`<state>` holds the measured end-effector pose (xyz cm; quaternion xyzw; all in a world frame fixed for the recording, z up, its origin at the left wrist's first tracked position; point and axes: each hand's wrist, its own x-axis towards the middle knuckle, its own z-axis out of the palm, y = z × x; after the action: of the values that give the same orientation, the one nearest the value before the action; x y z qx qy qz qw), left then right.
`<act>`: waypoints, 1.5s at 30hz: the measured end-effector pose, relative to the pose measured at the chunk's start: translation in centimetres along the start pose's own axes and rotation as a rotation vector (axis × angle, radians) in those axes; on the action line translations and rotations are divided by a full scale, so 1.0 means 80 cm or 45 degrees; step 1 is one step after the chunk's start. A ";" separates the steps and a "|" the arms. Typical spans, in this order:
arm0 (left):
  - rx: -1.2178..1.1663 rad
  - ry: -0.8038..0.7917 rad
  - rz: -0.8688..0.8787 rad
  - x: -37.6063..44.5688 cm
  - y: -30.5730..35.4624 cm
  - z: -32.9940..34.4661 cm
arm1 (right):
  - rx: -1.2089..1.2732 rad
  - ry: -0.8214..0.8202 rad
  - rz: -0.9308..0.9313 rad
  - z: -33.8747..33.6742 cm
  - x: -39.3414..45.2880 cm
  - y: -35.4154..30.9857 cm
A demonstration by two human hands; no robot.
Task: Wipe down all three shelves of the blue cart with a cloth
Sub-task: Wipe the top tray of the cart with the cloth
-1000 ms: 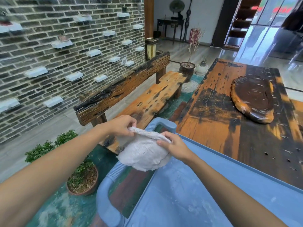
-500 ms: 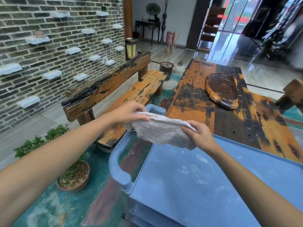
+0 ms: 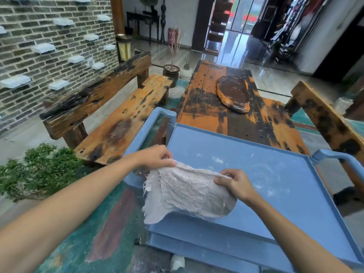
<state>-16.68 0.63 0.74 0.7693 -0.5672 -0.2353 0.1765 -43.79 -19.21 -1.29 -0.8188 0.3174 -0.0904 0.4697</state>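
The blue cart's top shelf (image 3: 271,174) fills the lower right, with white dusty smears on its surface. A whitish terry cloth (image 3: 187,194) hangs spread out above the shelf's near left corner. My left hand (image 3: 155,156) pinches the cloth's upper left edge. My right hand (image 3: 234,184) grips its upper right edge. The cloth's lower part droops over the shelf's left rim. A curved blue handle (image 3: 145,131) stands at the cart's left end and another blue handle (image 3: 334,156) at the right. The lower shelves are mostly hidden under the top one.
A worn orange-and-black wooden table (image 3: 216,107) with a dark carved tray (image 3: 233,93) abuts the cart's far side. A wooden bench (image 3: 122,123) stands to the left, a potted shrub (image 3: 39,172) at lower left, and a wooden chair (image 3: 325,119) at right.
Both hands have drawn the cloth out from a bunched wad into a spread sheet and moved it nearer, over the shelf's near left corner. The view has swung right, showing more of the cart.
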 end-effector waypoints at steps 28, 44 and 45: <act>-0.603 0.181 -0.765 0.169 -0.148 0.111 | -0.864 -0.685 -0.994 0.195 0.107 0.109; -1.726 0.582 -0.639 0.196 -0.143 0.135 | -0.844 -0.518 -1.036 0.187 0.297 0.101; -1.718 0.587 -0.644 0.195 -0.140 0.132 | -0.843 -0.508 -1.051 0.184 0.315 0.100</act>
<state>-9.96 -11.08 -16.56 0.6307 -0.0548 -0.3979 0.6640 -21.00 -26.78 -19.68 -0.9799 -0.1127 -0.0058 0.1643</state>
